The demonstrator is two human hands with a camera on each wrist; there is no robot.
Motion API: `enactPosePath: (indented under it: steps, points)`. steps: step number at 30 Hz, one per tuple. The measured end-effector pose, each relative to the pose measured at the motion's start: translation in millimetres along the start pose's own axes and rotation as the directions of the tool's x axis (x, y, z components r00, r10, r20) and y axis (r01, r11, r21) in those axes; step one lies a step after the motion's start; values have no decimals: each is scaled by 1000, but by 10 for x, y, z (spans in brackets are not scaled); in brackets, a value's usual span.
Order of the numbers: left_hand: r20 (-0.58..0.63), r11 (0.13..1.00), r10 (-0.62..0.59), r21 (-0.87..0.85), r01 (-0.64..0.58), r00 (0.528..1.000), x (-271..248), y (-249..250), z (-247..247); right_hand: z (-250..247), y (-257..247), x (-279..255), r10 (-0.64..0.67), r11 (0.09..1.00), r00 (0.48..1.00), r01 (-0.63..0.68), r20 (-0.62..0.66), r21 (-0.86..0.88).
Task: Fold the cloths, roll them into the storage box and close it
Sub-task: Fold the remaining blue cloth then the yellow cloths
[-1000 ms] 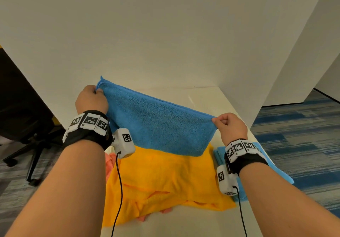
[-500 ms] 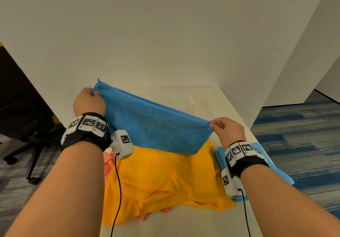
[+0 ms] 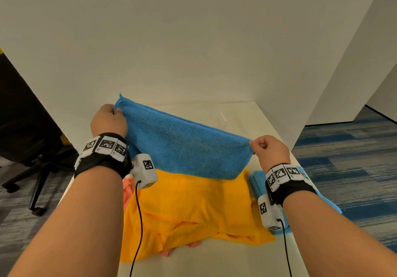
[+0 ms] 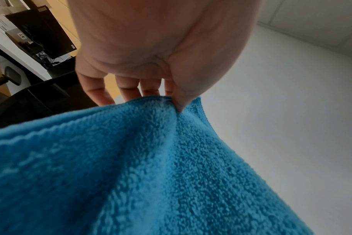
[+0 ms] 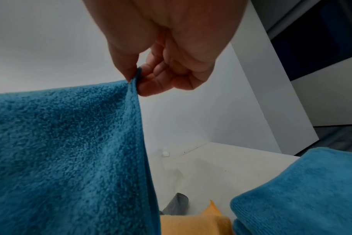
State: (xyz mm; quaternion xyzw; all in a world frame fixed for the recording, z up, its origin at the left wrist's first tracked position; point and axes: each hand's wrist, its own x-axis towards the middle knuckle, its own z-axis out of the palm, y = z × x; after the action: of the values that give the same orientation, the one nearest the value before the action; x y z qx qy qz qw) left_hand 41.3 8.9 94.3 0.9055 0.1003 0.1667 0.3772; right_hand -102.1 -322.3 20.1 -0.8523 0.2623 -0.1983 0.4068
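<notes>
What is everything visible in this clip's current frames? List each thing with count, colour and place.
blue terry cloth held up: one, blue, stretched in the air over the table.
orange cloth: one, orange, spread rumpled on the table beneath it.
pink cloth: one, pink, peeking from under the orange cloth's edges.
folded blue cloth: one, blue, at the table's right edge.
grey cloth: one, grey, mostly hidden beyond the orange cloth.
white table: one, white.
black office chair: one, black, on the floor at left.
wrist cameras: two, white, on black straps.
hands: two; left hand and right hand each pinch a top corner.
</notes>
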Motion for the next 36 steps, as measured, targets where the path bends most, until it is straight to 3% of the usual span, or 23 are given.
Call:
enactPosePath:
  steps: [10,21,29,36]
  points:
    - [69,999,-18,30,16,997,4,-79,92,-140,-191,62,21,986,993,-2,-113,165]
    - [145,999,-7,-33,12,989,-143,-179,190,-239,-238,145,39,997,991,-31,-131,65]
    - [283,992,100,-102,-74,954,-247,-344,215,-274,-180,190,97,993,958,-77,-271,84]
    - [231,990,93,-127,-64,969,-221,-388,247,-245,-176,174,107,981,961,-61,-254,182]
